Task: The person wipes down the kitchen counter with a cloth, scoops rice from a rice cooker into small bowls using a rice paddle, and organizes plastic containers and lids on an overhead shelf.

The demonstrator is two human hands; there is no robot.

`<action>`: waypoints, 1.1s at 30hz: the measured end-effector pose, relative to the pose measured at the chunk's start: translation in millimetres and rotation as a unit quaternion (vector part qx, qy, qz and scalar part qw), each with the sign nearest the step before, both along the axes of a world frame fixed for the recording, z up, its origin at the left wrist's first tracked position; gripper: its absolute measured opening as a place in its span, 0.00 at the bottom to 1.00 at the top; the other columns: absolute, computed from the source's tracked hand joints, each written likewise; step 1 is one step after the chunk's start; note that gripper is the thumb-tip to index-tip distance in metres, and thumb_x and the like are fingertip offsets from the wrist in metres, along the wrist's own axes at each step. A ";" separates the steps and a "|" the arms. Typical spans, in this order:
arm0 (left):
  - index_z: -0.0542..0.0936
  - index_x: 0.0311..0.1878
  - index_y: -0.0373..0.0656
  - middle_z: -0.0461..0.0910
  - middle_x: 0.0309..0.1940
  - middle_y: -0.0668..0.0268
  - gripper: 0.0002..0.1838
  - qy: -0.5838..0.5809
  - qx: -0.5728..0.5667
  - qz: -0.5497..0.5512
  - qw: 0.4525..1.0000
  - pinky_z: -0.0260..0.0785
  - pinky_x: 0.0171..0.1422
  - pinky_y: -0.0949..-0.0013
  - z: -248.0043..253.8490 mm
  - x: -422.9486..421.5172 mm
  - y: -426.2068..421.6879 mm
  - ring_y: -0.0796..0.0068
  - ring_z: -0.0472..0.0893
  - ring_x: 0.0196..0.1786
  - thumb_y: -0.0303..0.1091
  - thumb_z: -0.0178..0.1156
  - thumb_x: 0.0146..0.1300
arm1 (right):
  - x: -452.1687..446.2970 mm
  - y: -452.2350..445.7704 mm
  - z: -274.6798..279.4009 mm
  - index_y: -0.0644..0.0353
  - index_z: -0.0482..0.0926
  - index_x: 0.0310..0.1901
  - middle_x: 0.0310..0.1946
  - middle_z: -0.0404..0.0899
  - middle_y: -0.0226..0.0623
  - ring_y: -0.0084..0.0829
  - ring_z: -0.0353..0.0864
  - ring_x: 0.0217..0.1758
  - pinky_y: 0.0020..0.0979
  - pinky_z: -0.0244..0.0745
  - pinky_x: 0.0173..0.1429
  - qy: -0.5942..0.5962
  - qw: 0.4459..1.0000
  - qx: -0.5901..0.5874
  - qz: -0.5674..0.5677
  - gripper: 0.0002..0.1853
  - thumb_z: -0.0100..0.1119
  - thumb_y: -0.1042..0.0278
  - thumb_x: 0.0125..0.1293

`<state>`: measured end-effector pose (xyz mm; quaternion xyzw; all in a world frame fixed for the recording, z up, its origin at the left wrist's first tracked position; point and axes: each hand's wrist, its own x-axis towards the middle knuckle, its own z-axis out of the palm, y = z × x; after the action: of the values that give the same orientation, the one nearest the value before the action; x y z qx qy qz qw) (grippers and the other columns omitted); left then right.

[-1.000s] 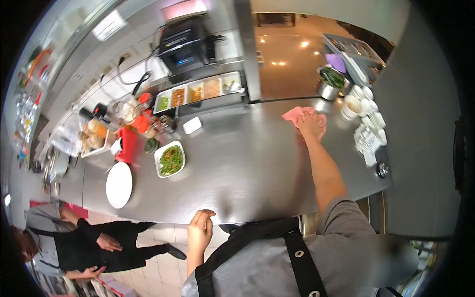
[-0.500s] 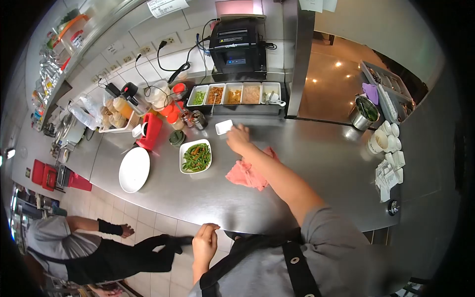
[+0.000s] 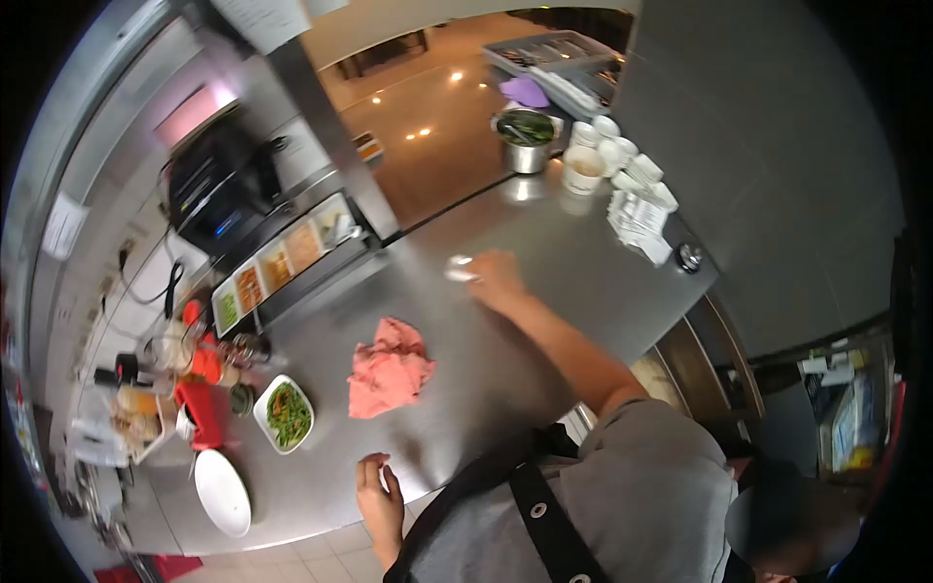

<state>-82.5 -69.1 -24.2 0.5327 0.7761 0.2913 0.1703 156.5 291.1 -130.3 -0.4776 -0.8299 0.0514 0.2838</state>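
My right hand is over the middle of the steel counter, its fingers closed on a small white dish. A crumpled pink cloth lies on the counter to the lower left of that hand. Near the counter's front edge, my left hand is raised with its fingers apart and nothing in it. A white square bowl of green beans stands left of the cloth. Further left is an empty white oval plate.
Food trays line the back under a black printer. Jars and a red container stand at the left. A metal pot of greens, white cups, packets and a bell are at the right.
My right hand has let go of the pink cloth, taken hold of the small white dish and carried it right. The view has turned to the right, and the other person is out of view.
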 end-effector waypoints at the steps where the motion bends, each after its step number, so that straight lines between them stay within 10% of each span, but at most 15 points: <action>1: 0.79 0.49 0.39 0.78 0.51 0.52 0.12 0.014 -0.012 -0.018 1.000 0.73 0.55 0.55 -2.5 -1.9 9.4 0.48 0.81 0.52 0.20 0.58 0.62 | 48.8 -5.4 21.8 0.52 0.87 0.36 0.35 0.85 0.38 0.46 0.82 0.41 0.51 0.72 0.45 -0.011 0.998 -0.013 -0.062 0.10 0.64 0.65 0.51; 10: 0.64 0.77 0.51 0.59 0.74 0.41 0.38 0.087 -0.029 -0.056 0.994 0.56 0.77 0.48 -61.5 -14.0 118.0 0.40 0.59 0.77 0.37 0.67 0.63 | 340.3 50.5 102.8 0.52 0.87 0.39 0.40 0.86 0.36 0.41 0.85 0.45 0.45 0.79 0.47 -0.051 0.859 0.083 -0.502 0.09 0.65 0.65 0.56; 15: 0.63 0.77 0.51 0.62 0.74 0.42 0.38 0.019 -0.069 -0.065 0.995 0.59 0.76 0.50 -74.6 -4.6 137.9 0.40 0.61 0.76 0.41 0.66 0.65 | 403.3 99.0 62.9 0.52 0.89 0.40 0.47 0.87 0.37 0.43 0.87 0.49 0.43 0.81 0.51 -0.003 0.818 -0.157 -0.554 0.09 0.63 0.67 0.59; 19: 0.64 0.77 0.52 0.64 0.73 0.44 0.38 0.001 -0.062 -0.069 0.996 0.58 0.76 0.50 -73.8 -3.8 134.7 0.43 0.62 0.75 0.40 0.67 0.64 | 409.1 120.0 27.8 0.49 0.86 0.50 0.51 0.84 0.42 0.47 0.85 0.51 0.41 0.80 0.56 0.025 0.816 -0.099 -0.570 0.15 0.62 0.68 0.60; 28: 0.58 0.79 0.52 0.51 0.79 0.46 0.47 0.288 -0.108 -0.007 0.951 0.46 0.80 0.44 -48.7 45.6 157.8 0.41 0.51 0.80 0.38 0.71 0.58 | 323.4 94.9 -13.8 0.63 0.83 0.42 0.40 0.80 0.54 0.53 0.79 0.48 0.48 0.74 0.54 0.113 0.933 -0.009 -0.341 0.14 0.53 0.61 0.71; 33: 0.55 0.79 0.43 0.49 0.78 0.43 0.51 0.080 0.023 -0.243 0.967 0.44 0.81 0.43 -26.4 105.3 209.9 0.37 0.49 0.80 0.38 0.73 0.56 | 200.9 26.8 20.8 0.61 0.86 0.45 0.44 0.83 0.50 0.49 0.81 0.53 0.42 0.75 0.58 0.158 0.966 -0.175 -0.110 0.11 0.57 0.66 0.69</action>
<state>22.8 140.8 -50.7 0.7304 0.6278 0.2154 0.1611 357.4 317.9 -109.6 -0.5936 -0.6951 0.2394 0.3275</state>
